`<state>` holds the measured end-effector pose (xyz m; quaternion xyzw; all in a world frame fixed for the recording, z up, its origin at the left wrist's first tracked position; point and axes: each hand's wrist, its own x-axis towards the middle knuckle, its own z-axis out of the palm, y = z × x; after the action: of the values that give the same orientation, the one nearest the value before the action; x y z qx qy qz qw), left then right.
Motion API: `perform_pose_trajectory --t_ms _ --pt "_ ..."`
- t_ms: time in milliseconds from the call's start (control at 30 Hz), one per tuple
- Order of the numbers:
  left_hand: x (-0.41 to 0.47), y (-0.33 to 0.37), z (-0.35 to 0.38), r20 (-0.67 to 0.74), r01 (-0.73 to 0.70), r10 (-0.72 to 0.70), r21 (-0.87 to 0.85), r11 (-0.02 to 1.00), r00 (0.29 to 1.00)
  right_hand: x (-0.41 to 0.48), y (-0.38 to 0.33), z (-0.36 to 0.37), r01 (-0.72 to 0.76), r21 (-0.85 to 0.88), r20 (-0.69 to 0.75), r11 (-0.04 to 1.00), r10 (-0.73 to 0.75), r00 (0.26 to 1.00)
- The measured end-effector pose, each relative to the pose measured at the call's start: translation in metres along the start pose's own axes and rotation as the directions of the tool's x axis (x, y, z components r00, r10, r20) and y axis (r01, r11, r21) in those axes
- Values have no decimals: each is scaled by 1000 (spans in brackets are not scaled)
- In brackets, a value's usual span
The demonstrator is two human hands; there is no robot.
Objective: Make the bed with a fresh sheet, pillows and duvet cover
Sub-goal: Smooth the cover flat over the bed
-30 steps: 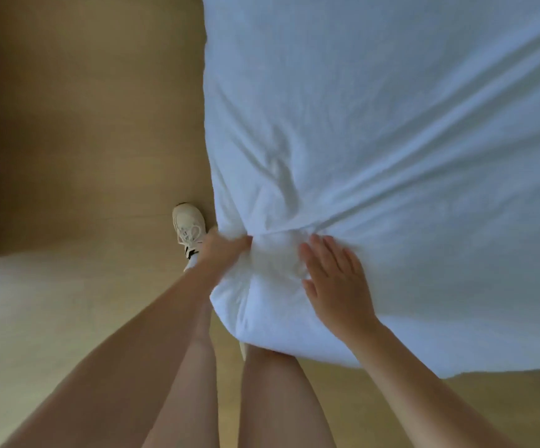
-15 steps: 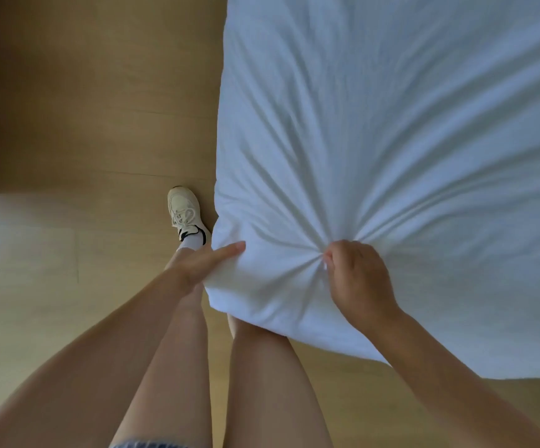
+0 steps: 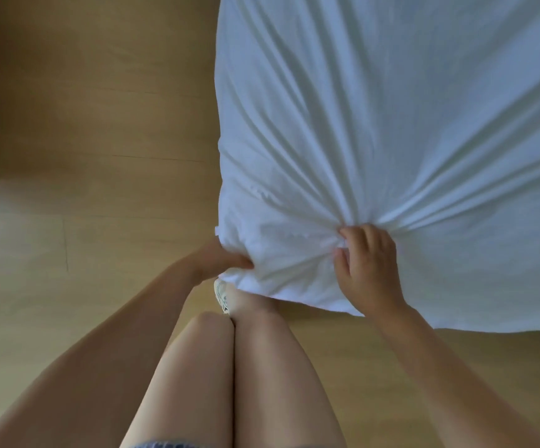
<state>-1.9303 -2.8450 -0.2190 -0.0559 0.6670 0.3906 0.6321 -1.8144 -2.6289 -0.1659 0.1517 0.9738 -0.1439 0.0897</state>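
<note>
Progress: early, by my read. White sheet lay over the whole top in view, but slack, with long folds fanning across it toward the near corner. Corner not yet tucked; the sheet edge hung loose over it. No pillows and no duvet cover in shot, so those steps prob. remained. Far side out of frame; other corners can't be judged.

Grip:
- R hand sat on top, just inside the corner. Fingers were curled tight into a gathered bunch of sheet, creases radiating from the knuckles. Closed hold, cloth only.
- L hand was at the corner's side edge, thumb pressed on the sheet's outer face. Fingers were hidden behind the cloth. Looked like a pinch on the overhang, tho finger position couldn't be confirmed.
- Hands were near each other, w/ crumpled sheet btwn them.

Other: person stood right at the corner. One shoe showed partly under the overhang. Wood floor lay to the L and below.
</note>
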Motion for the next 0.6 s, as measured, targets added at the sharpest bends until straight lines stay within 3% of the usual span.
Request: perform_pose_trajectory --t_ms 67,133,200,267,367,400,467,500,533,600 --pt "-15 3 11 -138 -47 44 -13 999 989 -13 -1 -1 -9 8 22 1000 9 1000" --pt "-44 -14 10 -249 -103 68 -129 986 966 -23 -3 -3 -7 25 16 1000 7 1000" --pt "-74 -38 -3 -207 -148 93 -268 952 974 -32 -10 -3 23 40 -4 999 -23 1000" --pt "-68 -61 -15 -203 -39 -17 -267 963 979 -38 -13 2 44 35 31 998 -45 998" --pt "-11 -69 1 -355 123 -176 -169 978 918 -52 -7 17 -6 -44 261 999 18 965" --pt "8 -71 16 -394 155 -191 -122 980 899 -58 -2 21 -16 -56 261 998 30 965" --pt "29 -74 45 -451 223 -231 -73 972 862 -73 11 26 -113 13 106 994 111 988" --pt "32 -76 59 -473 272 -299 -127 954 829 -81 19 27 -236 84 -2 968 237 971" --pt "34 -77 72 -510 309 -366 -195 931 778 -87 29 28 -389 172 -82 905 407 910" --pt "34 -71 92 -603 301 -404 -270 915 688 -96 50 34 -666 373 -115 646 745 657"
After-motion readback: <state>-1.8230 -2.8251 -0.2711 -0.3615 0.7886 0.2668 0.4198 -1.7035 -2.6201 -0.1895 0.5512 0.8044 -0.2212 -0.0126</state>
